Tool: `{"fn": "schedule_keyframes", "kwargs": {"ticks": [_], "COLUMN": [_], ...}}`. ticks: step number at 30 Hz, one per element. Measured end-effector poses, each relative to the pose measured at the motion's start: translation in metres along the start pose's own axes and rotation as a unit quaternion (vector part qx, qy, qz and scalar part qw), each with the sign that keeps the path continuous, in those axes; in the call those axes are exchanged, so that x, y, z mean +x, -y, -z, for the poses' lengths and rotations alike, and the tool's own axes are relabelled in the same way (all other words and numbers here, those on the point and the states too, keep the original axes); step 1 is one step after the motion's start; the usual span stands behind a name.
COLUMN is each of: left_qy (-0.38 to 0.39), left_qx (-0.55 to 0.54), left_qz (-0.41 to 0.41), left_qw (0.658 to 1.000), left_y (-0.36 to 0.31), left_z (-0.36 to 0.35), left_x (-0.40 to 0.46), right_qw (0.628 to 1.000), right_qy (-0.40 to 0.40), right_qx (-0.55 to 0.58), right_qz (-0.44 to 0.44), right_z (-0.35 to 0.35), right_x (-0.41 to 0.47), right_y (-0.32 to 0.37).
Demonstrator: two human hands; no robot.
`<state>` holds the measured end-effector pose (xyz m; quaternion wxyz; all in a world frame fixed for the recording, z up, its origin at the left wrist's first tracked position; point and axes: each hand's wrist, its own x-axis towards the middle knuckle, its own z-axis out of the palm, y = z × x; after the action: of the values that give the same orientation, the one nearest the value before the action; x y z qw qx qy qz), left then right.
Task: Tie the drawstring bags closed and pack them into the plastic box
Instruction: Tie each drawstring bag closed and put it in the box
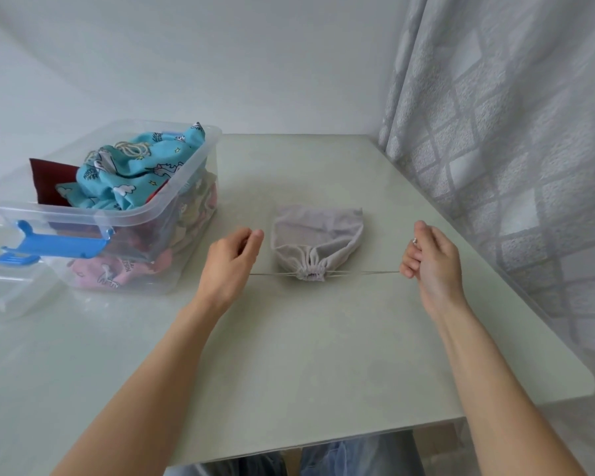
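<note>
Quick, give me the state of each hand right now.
Left hand: closed, pulling the left end of the drawstring.
Right hand: closed, pulling its right end.

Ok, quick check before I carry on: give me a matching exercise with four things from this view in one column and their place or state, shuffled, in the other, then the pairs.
Things
1. grey bag
2. blue patterned bag
3. plastic box
4. blue latch

Place or state
A. on the near end of the box
B. on the table, its mouth gathered shut, between the two hands
C. on top of the pile in the box
D. clear, left of the grey bag, holding several bags

Pairs: 1-B, 2-C, 3-D, 4-A
</note>
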<state>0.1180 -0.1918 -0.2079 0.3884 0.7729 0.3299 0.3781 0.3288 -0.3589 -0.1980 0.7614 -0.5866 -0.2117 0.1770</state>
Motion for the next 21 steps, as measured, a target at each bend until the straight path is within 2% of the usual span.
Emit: {"fn": "schedule_keyframes", "kwargs": {"ticks": [4,8,12,17,21], "left_qy": [0.05,0.097,0.067,0.017,0.024], "left_qx": [-0.166,-0.291,-0.231,-0.24,-0.239], "left_qz": [0.044,0.059,0.014,-0.013,-0.015], "left_qw": [0.984,0.95,0.97,0.971,0.971], "left_y": [-0.012,-0.02,-0.018,-0.018,-0.025], "left_z": [0.0,0.0,-0.002,0.001,0.004], "left_x": [-0.004,-0.003,-0.003,-0.001,0.001], "right_qw": [0.994,0.966,0.932,0.931,0.931], "right_qy": [0.09,0.219,0.297,0.303,0.294], "right_qx": [-0.054,-0.135,-0.205,-0.204,-0.217], "right_qz": [0.011,0.014,0.019,0.029,0.018], "right_z": [-0.013,-0.042,-0.072,-0.096,-0.104], "right_x": [-0.006,-0.012,-0.009,-0.015,-0.025], "right_y": [0.013,0.035,0.036,0.012,0.0]}}
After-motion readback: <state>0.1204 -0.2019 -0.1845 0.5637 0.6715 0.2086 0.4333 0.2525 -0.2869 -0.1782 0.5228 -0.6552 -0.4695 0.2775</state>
